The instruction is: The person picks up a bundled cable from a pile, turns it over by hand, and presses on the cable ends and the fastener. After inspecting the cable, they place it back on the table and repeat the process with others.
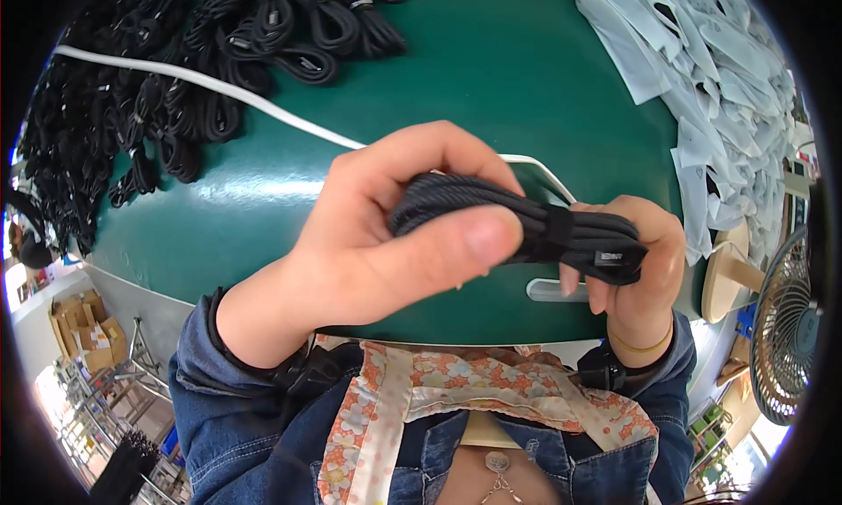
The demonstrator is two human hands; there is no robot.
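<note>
Left hand and right hand hold one cable bundle.

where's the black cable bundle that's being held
In the head view, the black cable bundle is right of centre, held between left hand and right hand.

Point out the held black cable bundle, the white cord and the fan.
Held black cable bundle (559, 229): head view, on its middle band.
White cord (230, 90): head view, on its upper-left stretch.
Fan (782, 334): head view, on its grille.
</note>
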